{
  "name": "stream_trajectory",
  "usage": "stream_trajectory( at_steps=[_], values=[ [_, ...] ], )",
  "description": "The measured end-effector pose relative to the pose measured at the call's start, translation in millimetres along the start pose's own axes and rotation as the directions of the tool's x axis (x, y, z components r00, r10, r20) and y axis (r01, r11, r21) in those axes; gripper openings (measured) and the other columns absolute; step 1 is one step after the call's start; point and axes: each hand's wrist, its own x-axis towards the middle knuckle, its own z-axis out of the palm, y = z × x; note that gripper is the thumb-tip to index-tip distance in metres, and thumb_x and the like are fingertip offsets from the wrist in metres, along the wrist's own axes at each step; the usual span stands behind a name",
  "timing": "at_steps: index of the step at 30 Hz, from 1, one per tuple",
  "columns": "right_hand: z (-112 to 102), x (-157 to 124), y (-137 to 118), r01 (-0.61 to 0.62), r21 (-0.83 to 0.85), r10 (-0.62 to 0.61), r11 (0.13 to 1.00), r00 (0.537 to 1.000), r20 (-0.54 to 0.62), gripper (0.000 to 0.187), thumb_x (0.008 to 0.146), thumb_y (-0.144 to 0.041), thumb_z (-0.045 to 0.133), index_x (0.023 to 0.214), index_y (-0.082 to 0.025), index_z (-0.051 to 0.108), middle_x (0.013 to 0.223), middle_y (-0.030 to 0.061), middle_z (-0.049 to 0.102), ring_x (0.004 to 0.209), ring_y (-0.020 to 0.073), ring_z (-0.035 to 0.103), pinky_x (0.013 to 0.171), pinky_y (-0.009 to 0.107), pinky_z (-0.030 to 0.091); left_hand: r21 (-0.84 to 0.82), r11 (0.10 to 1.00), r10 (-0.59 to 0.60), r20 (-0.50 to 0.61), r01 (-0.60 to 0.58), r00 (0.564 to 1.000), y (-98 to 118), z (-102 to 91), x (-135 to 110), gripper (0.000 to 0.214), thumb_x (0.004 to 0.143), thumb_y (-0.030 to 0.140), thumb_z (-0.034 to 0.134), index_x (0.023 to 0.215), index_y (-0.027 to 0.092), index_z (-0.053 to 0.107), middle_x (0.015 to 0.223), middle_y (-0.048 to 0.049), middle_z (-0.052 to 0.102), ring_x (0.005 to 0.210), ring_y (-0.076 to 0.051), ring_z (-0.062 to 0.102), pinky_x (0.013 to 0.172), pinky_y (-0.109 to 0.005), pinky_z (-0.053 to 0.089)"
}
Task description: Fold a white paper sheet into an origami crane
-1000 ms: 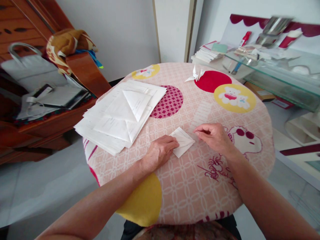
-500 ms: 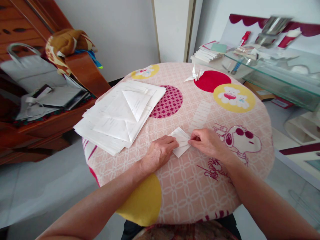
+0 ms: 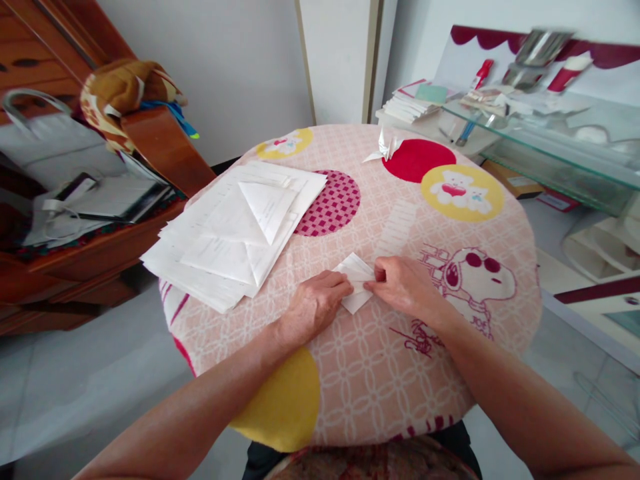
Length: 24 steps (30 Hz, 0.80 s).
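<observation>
A small folded piece of white paper [image 3: 354, 267] lies on the cloth-covered table in front of me, its corners pointing toward and away from me. My left hand [image 3: 317, 299] presses on its left corner with the fingers together. On the right corner, my right hand [image 3: 400, 283] pinches the paper between thumb and forefinger. The undersides of the fingertips are hidden. Farther back stands a folded paper crane [image 3: 385, 147], beside a red circle on the cloth.
Left of my hands lies a stack of white sheets [image 3: 220, 233] with folded triangular paper [image 3: 265, 203] on top. The round table [image 3: 380, 373] has a patterned pink cloth. A glass shelf [image 3: 550, 140] stands to the right, a wooden chair [image 3: 165, 143] to the left.
My right thumb and fingers have shifted slightly on the right corner of the paper. The left hand keeps its place on it. The whole view has moved a little.
</observation>
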Motion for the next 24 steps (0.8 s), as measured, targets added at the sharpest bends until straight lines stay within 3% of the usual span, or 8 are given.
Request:
stream_trajectory(
  at_steps=[5,11,17,21,24],
  values=[
    [-6.4,0.3,8.0,-0.053,0.053,0.05,0.997,0.997,0.055,0.005,0.076,-0.019,0.063,0.071,-0.018,0.065,0.07,0.0035,0.068,0.066,0.0163,0.058,0.057,0.027,0.031,-0.012,1.0,0.003,-0.026,-0.003,1.0,-0.9,0.8,0.5,0.021,0.092,0.01,0.05,0.086,0.019,0.068,0.087,-0.0052,0.067,0.089,-0.018,0.066,0.08,-0.03,0.056],
    [-7.0,3.1,22.4,-0.058,0.229,0.044,0.972,0.997,0.066,0.009,0.066,-0.009,0.057,0.066,-0.017,0.062,0.06,0.0007,0.062,0.056,0.0134,0.055,0.052,0.026,0.031,-0.034,0.999,-0.023,-0.023,0.023,0.999,0.5,-1.2,1.7,0.023,0.09,0.007,0.05,0.087,0.019,0.069,0.087,-0.0056,0.067,0.089,-0.018,0.066,0.081,-0.03,0.055],
    [-6.3,4.2,34.4,-0.145,0.604,0.077,0.783,0.988,0.137,0.013,0.072,-0.014,0.052,0.079,-0.017,0.062,0.05,-0.003,0.059,0.042,0.0117,0.051,0.044,0.023,0.035,-0.027,1.0,-0.008,0.008,0.009,1.0,-0.6,-1.8,3.0,0.024,0.091,0.007,0.048,0.09,0.018,0.069,0.088,-0.0064,0.067,0.089,-0.018,0.066,0.083,-0.031,0.054],
    [-0.9,4.3,26.9,0.071,0.633,-0.052,0.771,0.997,-0.049,0.013,0.078,-0.018,0.055,0.081,-0.016,0.066,0.062,0.0004,0.065,0.052,0.0122,0.056,0.05,0.024,0.039,-0.022,1.0,0.008,0.009,-0.008,1.0,-2.3,-0.5,1.5,0.025,0.092,0.008,0.047,0.092,0.019,0.069,0.09,-0.0067,0.068,0.092,-0.019,0.066,0.084,-0.032,0.055],
    [5.4,4.0,15.9,0.26,0.555,-0.19,0.79,0.965,-0.182,0.012,0.081,-0.016,0.057,0.083,-0.016,0.069,0.074,0.0019,0.069,0.064,0.0127,0.059,0.059,0.024,0.042,-0.019,1.0,0.019,0.014,-0.019,1.0,-3.4,0.1,0.2,0.024,0.092,0.007,0.047,0.093,0.019,0.069,0.094,-0.0073,0.068,0.095,-0.019,0.066,0.085,-0.032,0.055]
  ],
)
